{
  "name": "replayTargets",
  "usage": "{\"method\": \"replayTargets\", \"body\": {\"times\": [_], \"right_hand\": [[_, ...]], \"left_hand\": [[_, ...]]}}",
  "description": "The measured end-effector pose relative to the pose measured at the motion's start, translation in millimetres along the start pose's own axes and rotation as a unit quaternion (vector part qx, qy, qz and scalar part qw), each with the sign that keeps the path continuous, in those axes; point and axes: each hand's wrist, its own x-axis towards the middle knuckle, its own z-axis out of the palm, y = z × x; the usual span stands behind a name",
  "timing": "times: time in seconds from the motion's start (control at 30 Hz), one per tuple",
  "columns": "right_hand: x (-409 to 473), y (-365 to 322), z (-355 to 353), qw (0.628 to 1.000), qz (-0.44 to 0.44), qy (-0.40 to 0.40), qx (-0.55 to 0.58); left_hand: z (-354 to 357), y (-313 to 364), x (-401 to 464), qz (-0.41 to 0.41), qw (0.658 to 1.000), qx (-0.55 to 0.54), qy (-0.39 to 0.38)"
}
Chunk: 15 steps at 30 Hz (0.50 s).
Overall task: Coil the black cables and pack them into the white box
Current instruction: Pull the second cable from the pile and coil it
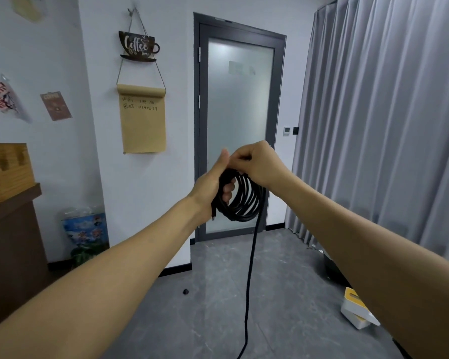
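Observation:
A black cable [244,200] is wound into several loops held up at chest height in front of the door. My left hand [213,182] grips the coil from the left, fingers curled through the loops. My right hand [254,161] pinches the cable at the top of the coil. A loose tail of the cable hangs straight down from the coil to the floor and runs out at the bottom edge. One plug end dangles below my left hand. A white box [355,312] with a yellow part lies on the floor at the lower right, partly hidden by my right forearm.
A frosted glass door [240,125] stands straight ahead, grey curtains [386,125] to the right. A brown wooden cabinet [11,242] is at the left, with a bin holding a colourful bag [86,234] beside it. A small dark object [186,291] lies on the grey floor.

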Motion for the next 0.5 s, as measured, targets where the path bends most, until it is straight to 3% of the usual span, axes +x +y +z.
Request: {"method": "replayTargets", "body": {"times": [0.13,0.3,0.5], "right_hand": [[1.5,9.9,-6.7,0.998,0.043,0.049,0.007],[-6.0,27.0,-17.9,0.995,0.092,-0.023,0.024],[-16.1,52.0,-31.4,0.988,0.13,-0.034,0.079]], "left_hand": [[5.3,3.6,-1.4,-0.006,1.0,0.018,0.001],[3.0,-2.8,-1.1,-0.015,0.999,0.032,-0.006],[2.2,-1.5,-2.0,-0.029,1.0,0.003,0.004]]}}
